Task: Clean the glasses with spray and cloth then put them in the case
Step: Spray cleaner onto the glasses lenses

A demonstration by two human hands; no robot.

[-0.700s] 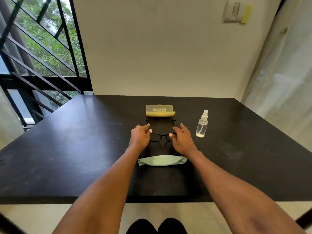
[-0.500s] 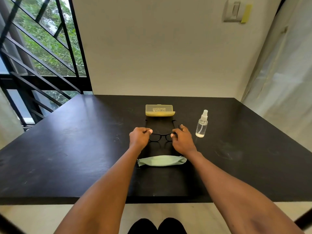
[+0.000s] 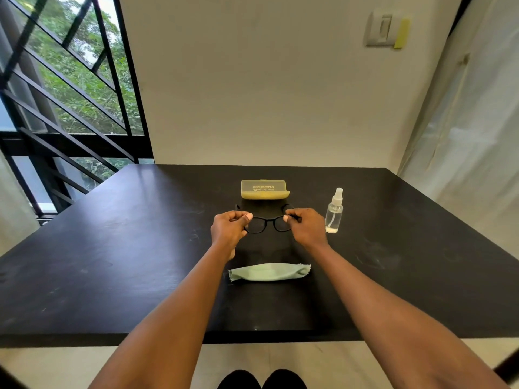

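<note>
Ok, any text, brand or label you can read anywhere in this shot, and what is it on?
Yellow glasses case: two short lines of dark print on its lid, too small and blurred to read; they seem upside down from this view.
Spray bottle: no label visible.
Wall switch plate: no legible marking.
Nothing else carries text.

I face a black table [image 3: 112, 262] set against a cream wall [image 3: 252, 94]. A light switch [image 3: 382, 29] is mounted far right. A barred window [image 3: 64, 88] shows green trees far left; pale curtain [image 3: 466, 153] hangs right.
</note>
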